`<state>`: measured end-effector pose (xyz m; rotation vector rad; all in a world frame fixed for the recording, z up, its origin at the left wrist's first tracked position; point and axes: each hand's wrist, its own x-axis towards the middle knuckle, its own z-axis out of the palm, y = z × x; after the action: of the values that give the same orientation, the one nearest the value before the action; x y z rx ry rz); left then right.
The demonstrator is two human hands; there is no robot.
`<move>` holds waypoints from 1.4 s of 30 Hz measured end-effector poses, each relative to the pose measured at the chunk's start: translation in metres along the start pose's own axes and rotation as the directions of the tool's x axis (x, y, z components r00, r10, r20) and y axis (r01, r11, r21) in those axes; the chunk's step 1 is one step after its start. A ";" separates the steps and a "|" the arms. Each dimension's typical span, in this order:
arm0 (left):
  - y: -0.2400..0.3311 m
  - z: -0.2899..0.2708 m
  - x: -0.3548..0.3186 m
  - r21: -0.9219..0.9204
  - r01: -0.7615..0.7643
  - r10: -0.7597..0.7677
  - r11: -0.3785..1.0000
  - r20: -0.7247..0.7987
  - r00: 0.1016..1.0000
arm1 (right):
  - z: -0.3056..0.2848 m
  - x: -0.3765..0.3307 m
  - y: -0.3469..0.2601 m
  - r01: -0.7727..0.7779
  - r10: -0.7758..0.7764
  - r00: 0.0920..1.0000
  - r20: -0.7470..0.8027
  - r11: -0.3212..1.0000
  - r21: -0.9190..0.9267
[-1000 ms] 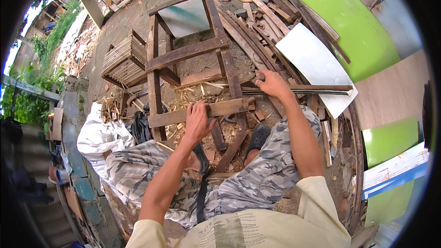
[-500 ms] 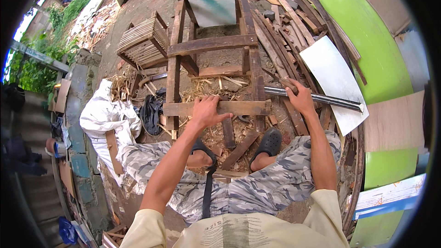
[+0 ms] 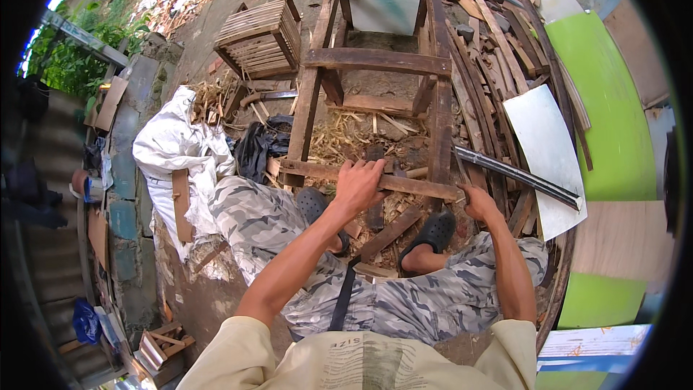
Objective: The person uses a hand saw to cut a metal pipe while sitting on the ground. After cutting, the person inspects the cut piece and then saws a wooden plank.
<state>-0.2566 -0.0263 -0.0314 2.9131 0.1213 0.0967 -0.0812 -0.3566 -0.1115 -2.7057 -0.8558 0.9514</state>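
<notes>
Across the near legs of an upturned-looking wooden frame (image 3: 379, 61) lies a short wooden board (image 3: 422, 186). Its right end is tilted toward me. My left hand (image 3: 359, 186) wraps over the middle of this board, fingers curled on its far edge. At the right end, my right hand (image 3: 480, 202) is closed with fingers and thumb on the board's tip; part of that grip is hidden. Just beyond my right hand, a long dark metal bar (image 3: 516, 175) rests slanted, its far right end on a white sheet (image 3: 545, 152).
A slatted wooden piece (image 3: 260, 37) stands left of the frame, with a handsaw (image 3: 268, 96) near it. White sacking (image 3: 177, 144) and a black plastic bag (image 3: 253, 150) lie at the left. Piled timber (image 3: 498, 50) and green panels (image 3: 606, 94) fill the right. Wood shavings cover the ground.
My right hand has left the metal bar and come down to the board's right end. The board has turned, right end nearer me. My left hand has closed over its middle. The view has shifted.
</notes>
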 end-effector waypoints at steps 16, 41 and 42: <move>-0.008 0.016 -0.018 -0.061 -0.054 0.041 0.997 -0.204 0.978 | 0.022 -0.022 0.021 -0.244 0.248 0.968 0.033 0.964 -0.106; -0.062 -0.028 -0.024 -0.312 0.362 -0.478 0.878 -0.556 0.680 | -0.042 -0.058 -0.098 -0.259 0.287 0.955 0.077 0.674 0.691; -0.079 -0.028 -0.032 -0.301 0.490 -0.571 0.818 -0.528 0.628 | -0.041 -0.057 -0.098 -0.282 0.326 0.942 0.083 0.631 0.723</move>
<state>-0.2962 0.0540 -0.0240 2.4647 1.0360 0.8891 -0.1384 -0.3055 -0.0182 -2.1502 0.0561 0.9866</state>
